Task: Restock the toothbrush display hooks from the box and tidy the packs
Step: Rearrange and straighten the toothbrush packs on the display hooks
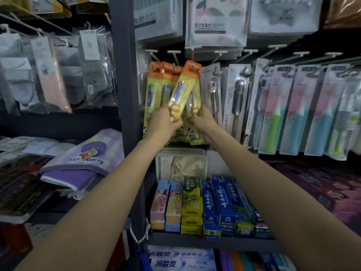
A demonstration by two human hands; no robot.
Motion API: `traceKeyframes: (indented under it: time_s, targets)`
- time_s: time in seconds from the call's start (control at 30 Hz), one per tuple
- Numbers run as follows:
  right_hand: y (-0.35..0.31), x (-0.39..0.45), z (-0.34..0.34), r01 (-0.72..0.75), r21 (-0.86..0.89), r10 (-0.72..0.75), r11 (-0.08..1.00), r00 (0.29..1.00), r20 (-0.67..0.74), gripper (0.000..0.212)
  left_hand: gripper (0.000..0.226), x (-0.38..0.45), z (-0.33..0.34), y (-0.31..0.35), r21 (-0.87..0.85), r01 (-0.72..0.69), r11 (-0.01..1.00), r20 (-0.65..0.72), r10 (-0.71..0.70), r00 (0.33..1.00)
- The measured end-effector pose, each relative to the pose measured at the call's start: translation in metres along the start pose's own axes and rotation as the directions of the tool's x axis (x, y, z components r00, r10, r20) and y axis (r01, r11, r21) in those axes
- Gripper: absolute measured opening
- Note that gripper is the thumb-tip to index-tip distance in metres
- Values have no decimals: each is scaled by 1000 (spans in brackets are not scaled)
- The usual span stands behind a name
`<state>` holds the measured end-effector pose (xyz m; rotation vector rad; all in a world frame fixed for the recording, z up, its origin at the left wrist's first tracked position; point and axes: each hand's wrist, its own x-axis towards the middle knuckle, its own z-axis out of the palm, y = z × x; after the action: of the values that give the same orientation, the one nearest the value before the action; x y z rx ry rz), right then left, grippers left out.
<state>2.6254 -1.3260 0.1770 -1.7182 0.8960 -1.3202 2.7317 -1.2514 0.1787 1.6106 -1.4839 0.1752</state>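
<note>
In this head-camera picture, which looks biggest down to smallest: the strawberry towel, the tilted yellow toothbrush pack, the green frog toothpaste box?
1. strawberry towel, though it lies nearer the camera
2. tilted yellow toothbrush pack
3. green frog toothpaste box

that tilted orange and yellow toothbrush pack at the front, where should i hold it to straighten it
Grip the tilted pack at its free lower end, from below, as the left hand does now. Its orange top sits at the hook, so the bottom is probably what swings.

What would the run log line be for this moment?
left hand: grips tilted orange-topped yellow toothbrush pack | right hand: holds hanging yellow packs' lower ends | stage: hooking, tidying
</note>
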Motion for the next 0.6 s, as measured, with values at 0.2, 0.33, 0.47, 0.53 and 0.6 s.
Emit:
traceKeyframes:
  time_s: [0.2, 0.33, 0.47, 0.53, 0.6]
  targets:
    - [4, -8, -1, 0, 60, -1, 998, 1000, 22, 40, 27, 1, 4, -3, -3, 3, 1000, -34, -3, 999]
    - [1, -11, 0, -3, 91, -1, 996, 999, 43, 34, 30, 1, 7, -3, -10, 1, 1000, -40, -2, 999]
    - [3, -12, 1, -39, 16, 39, 999, 999, 27, 44, 29, -1, 13, -1, -18, -3, 1000, -47, 2, 999]
    - [7, -16, 0, -43, -16, 44, 999, 999, 30, 44, 29, -3, 17, 0, -11, -2, 1000, -62, 1, 998]
    - [10, -21, -2, -42, -9, 42, 999, 998, 52, 38, 32, -5, 22, 1, -13, -3, 1000, -71, 2, 997]
